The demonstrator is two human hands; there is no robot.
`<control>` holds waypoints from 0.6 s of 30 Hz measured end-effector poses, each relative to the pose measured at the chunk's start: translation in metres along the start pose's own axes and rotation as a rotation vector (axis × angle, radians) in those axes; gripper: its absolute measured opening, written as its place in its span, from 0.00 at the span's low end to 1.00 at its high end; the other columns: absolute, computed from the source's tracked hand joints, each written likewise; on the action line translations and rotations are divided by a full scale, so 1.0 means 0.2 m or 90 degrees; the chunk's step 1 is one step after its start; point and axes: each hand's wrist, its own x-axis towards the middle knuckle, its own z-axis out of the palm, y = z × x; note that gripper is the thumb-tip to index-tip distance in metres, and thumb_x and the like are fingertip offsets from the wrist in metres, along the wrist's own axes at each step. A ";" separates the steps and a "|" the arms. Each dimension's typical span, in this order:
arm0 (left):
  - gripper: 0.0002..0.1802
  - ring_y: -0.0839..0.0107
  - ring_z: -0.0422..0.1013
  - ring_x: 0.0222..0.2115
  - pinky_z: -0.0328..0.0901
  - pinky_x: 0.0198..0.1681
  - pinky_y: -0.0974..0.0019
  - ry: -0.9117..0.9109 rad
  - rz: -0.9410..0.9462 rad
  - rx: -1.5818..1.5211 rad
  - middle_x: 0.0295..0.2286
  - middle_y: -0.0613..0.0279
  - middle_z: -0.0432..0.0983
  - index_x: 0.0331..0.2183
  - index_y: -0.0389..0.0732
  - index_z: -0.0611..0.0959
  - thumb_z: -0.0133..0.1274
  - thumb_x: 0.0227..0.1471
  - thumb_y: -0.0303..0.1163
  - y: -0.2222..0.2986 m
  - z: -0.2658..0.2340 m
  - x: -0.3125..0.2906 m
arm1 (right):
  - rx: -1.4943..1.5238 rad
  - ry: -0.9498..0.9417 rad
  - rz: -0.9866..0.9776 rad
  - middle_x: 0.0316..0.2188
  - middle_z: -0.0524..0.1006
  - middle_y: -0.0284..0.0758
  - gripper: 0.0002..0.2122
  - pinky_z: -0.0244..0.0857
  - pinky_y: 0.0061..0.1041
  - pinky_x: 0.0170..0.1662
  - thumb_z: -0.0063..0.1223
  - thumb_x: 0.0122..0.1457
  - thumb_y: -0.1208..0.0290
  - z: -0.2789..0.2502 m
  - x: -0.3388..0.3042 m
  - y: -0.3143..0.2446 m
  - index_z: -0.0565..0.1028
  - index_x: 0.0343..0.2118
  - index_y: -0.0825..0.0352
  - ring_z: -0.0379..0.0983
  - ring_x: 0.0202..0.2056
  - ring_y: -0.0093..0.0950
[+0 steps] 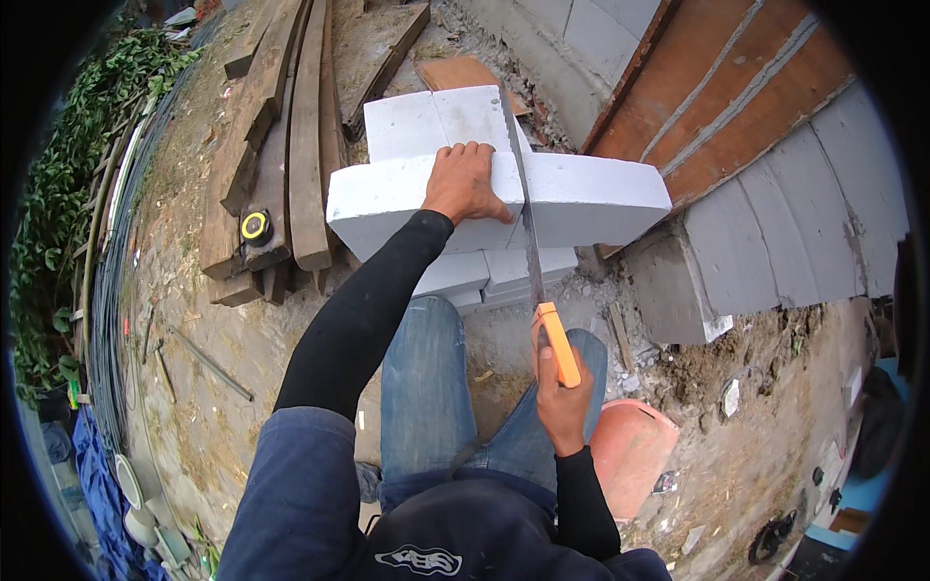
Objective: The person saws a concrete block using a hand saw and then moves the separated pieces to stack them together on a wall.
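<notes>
A long white lightweight block [591,186] lies crosswise on top of other white blocks [528,266]. My left hand [465,184] grips its upper edge left of the middle, fingers over the top and thumb down the near face. Just right of that thumb, a handsaw [533,257] stands with its toothed blade in a cut line across the block. How deep the blade sits I cannot tell. My right hand [564,402] is closed round the saw's orange handle [559,344], low and close to my knees. More white blocks [402,124] lie behind.
Thick wooden beams [305,145] are piled at the left, with a yellow and black tape measure [256,228] on them. A grey block wall [775,223] and a brown board [717,87] stand at the right. A faded red piece [630,455] lies by my right knee.
</notes>
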 end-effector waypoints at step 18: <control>0.61 0.51 0.72 0.50 0.61 0.58 0.56 -0.012 -0.012 0.001 0.45 0.46 0.77 0.53 0.32 0.77 0.76 0.19 0.60 -0.08 0.00 -0.03 | -0.037 -0.012 -0.020 0.14 0.64 0.35 0.14 0.56 0.28 0.21 0.58 0.66 0.72 -0.01 -0.20 0.16 0.69 0.25 0.69 0.62 0.17 0.19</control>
